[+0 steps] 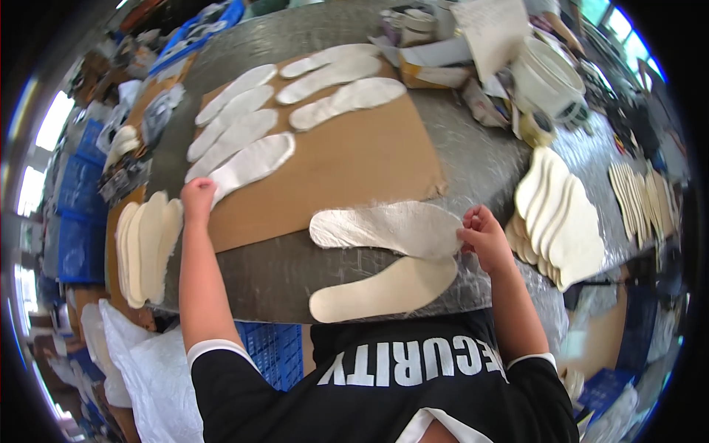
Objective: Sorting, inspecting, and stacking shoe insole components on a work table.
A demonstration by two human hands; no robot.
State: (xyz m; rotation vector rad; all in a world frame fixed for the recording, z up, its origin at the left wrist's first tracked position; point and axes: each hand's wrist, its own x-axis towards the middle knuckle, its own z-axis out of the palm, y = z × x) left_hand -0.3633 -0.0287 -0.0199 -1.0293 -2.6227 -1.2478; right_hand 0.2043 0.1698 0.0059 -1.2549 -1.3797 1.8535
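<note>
My left hand [198,196] pinches the near end of a white insole [255,161], which slants across the left side of a brown cardboard sheet [347,162]. At the right, my right hand [484,232] has its fingers closed on the edge of a shiny white insole [384,225] lying along the sheet's near edge. A cream insole [384,289] rests just nearer to me, its right end close to the shiny one. More white insoles [336,76] are laid out in rows on the cardboard's far half.
Stacked cream insoles [150,247] stand at the left table edge. A fanned pile of cream insoles [559,218] lies right, with more insoles [641,199] beyond. At the back right are a white bucket [546,77], a tape roll [537,129] and an open box [436,63].
</note>
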